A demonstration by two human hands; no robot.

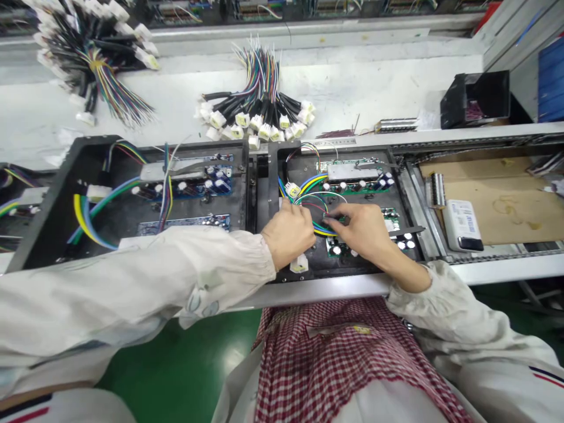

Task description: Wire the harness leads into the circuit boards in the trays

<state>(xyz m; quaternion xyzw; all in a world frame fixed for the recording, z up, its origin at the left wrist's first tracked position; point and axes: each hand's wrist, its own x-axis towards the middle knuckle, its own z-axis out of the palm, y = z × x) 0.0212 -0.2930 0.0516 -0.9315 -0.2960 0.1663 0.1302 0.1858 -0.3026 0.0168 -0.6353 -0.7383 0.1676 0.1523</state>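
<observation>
Both hands work inside a black metal chassis (273, 176) that holds green circuit boards with capacitors. My left hand (288, 232) is closed around a bundle of coloured wires (315, 202), and a white connector (299, 263) hangs just below its fingers. My right hand (363, 229) pinches the same wire bundle near a small green board (337, 247). Another white connector (292, 189) lies just above my left hand.
A second open chassis (66, 176) with wiring sits at the left. Two bundles of wire harnesses (258, 114) (94, 56) lie on the white bench behind. A black bin (476, 97) stands at back right, a cardboard sheet (497, 200) and white device (462, 223) at right.
</observation>
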